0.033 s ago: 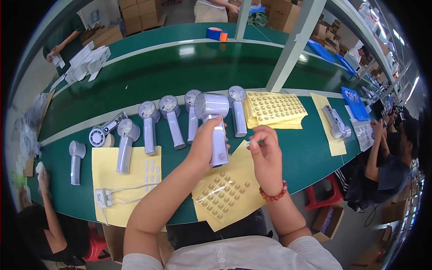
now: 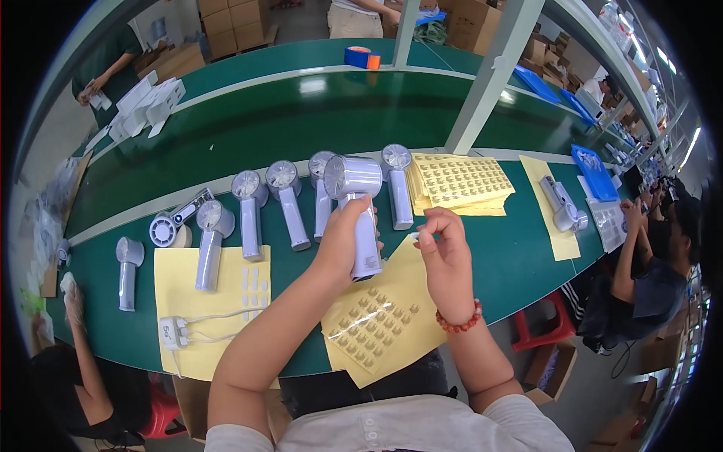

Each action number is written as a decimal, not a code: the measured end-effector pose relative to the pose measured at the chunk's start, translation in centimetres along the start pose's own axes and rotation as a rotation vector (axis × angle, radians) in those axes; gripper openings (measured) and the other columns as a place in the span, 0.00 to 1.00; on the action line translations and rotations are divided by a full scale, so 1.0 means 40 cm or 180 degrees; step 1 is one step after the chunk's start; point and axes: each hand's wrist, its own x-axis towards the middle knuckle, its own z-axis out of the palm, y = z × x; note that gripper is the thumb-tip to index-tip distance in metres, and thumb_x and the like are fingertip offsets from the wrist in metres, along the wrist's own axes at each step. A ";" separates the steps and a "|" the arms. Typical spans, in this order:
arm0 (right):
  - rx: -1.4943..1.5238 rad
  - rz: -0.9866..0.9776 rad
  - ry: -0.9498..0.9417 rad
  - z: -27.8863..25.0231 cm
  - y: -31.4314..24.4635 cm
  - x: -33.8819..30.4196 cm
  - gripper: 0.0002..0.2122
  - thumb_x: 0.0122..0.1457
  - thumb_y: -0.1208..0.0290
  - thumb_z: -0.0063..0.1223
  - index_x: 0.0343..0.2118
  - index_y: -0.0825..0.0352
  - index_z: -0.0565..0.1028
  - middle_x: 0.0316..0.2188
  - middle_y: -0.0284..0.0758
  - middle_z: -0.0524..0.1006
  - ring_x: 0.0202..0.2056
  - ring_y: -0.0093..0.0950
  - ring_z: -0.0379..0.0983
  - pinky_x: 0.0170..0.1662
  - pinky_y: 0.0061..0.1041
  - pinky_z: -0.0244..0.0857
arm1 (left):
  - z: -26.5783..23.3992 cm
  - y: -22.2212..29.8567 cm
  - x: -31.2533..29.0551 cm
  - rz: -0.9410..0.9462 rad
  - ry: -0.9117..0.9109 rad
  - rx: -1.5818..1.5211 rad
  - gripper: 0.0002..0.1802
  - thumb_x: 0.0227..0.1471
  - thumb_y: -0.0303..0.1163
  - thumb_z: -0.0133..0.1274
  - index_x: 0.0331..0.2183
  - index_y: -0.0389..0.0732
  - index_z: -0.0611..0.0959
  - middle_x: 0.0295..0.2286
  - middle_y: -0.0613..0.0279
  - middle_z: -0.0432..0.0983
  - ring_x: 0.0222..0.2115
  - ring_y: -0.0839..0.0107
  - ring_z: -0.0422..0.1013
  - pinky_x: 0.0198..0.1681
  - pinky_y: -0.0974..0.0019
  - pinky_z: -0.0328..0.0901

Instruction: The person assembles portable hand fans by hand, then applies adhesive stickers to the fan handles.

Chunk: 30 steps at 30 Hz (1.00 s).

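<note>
My left hand (image 2: 345,239) is wrapped round the handle of a lilac handheld fan (image 2: 365,248), held upright with its round head on top. To its right, my right hand (image 2: 449,264) is closed in a pinch on a small whitish piece (image 2: 414,236), too small to make out well. Below both hands lie yellow sheets of stickers (image 2: 373,328) with rows of crown-like marks. Several more lilac fans stand or lean beyond my left hand, among them one fan (image 2: 288,207) near the middle and another fan (image 2: 399,188) just right of the held one.
A yellow sheet (image 2: 173,290) on the left bears a white charger (image 2: 173,331), cables and small white stickers (image 2: 254,280). Behind my right hand is a stack of sticker sheets (image 2: 463,181). A metal post (image 2: 493,83) rises at the far edge. Other people sit at both sides.
</note>
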 end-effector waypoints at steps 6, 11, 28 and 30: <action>-0.1633 0.0108 -0.0199 -0.006 0.057 0.074 0.33 0.44 0.73 0.60 0.51 0.72 0.54 0.46 0.47 0.62 0.47 0.40 0.61 0.50 0.34 0.57 | 0.004 0.010 0.004 0.0523 0.0175 0.0634 0.28 0.44 0.49 0.50 0.40 0.37 0.69 0.30 0.63 0.64 0.29 0.73 0.64 0.30 0.70 0.63; -0.2010 -0.0258 -0.0331 0.011 0.118 0.109 0.36 0.42 0.75 0.60 0.53 0.70 0.51 0.46 0.49 0.62 0.48 0.43 0.60 0.50 0.33 0.57 | -0.026 -0.007 0.046 0.0360 0.0145 0.1262 0.31 0.46 0.36 0.54 0.49 0.34 0.62 0.39 0.57 0.65 0.39 0.71 0.65 0.40 0.70 0.63; -0.0816 0.0261 -0.0008 0.042 0.158 0.096 0.27 0.50 0.84 0.46 0.50 0.67 0.48 0.48 0.55 0.62 0.49 0.42 0.64 0.48 0.29 0.60 | -0.009 -0.046 0.028 0.1524 0.0047 0.3552 0.45 0.46 0.39 0.54 0.55 0.29 0.48 0.47 0.41 0.54 0.48 0.52 0.57 0.49 0.61 0.57; -0.0697 0.0274 0.0001 0.030 0.177 0.097 0.27 0.50 0.84 0.46 0.50 0.66 0.47 0.47 0.54 0.62 0.48 0.41 0.64 0.48 0.29 0.60 | -0.004 -0.027 0.022 0.1470 0.0066 0.3692 0.44 0.46 0.39 0.53 0.56 0.31 0.48 0.46 0.41 0.55 0.47 0.52 0.60 0.47 0.61 0.59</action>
